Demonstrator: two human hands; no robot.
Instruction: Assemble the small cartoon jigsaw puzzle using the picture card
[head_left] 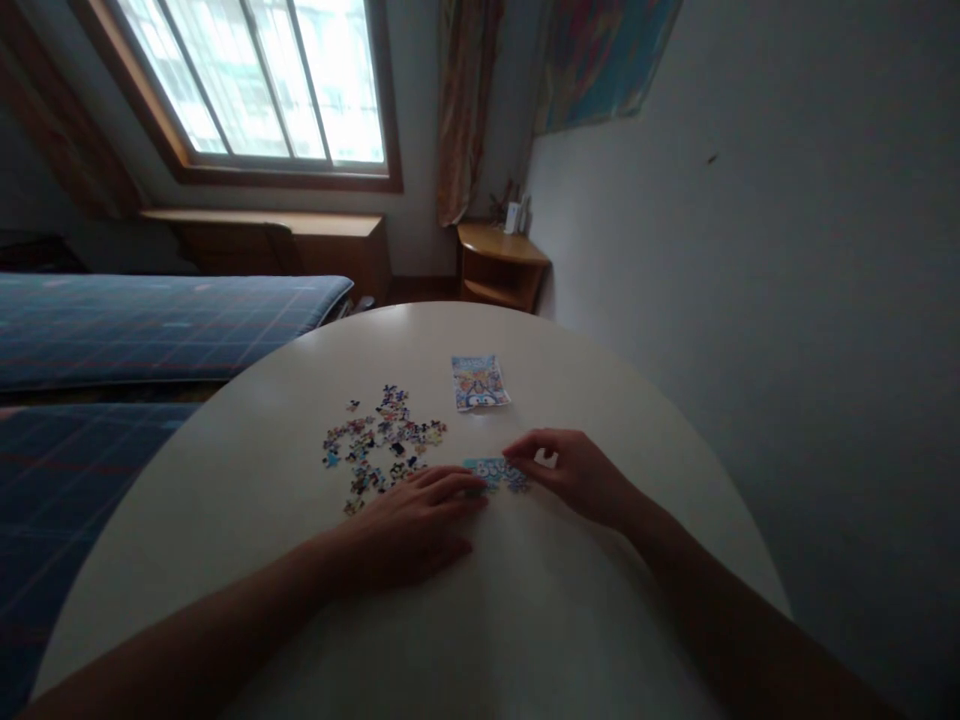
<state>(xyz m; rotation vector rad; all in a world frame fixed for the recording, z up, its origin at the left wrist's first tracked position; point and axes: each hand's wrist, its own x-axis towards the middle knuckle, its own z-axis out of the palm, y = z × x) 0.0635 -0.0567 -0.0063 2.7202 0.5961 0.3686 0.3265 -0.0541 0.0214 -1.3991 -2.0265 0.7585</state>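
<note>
A small joined strip of blue jigsaw puzzle [495, 471] with pale lettering lies on the white round table [585, 620]. My left hand [416, 525] rests palm down, fingers stretched out, with its fingertips on the strip's left end. At the upper right of the strip, my right hand [574, 470] pinches with thumb and forefinger at a jigsaw piece, mostly hidden by the fingertips. Loose jigsaw pieces [382, 432] are scattered in a heap beyond and left of my left hand. Behind the strip lies a printed puzzle packet [480, 384] with a penguin-like figure.
Left of the table stand beds or benches with blue plaid covers [150, 315]. A wooden corner shelf [502, 245] and a desk [330, 225] stand at the back beneath the window [262, 85]. A bare wall [750, 260] runs along the right.
</note>
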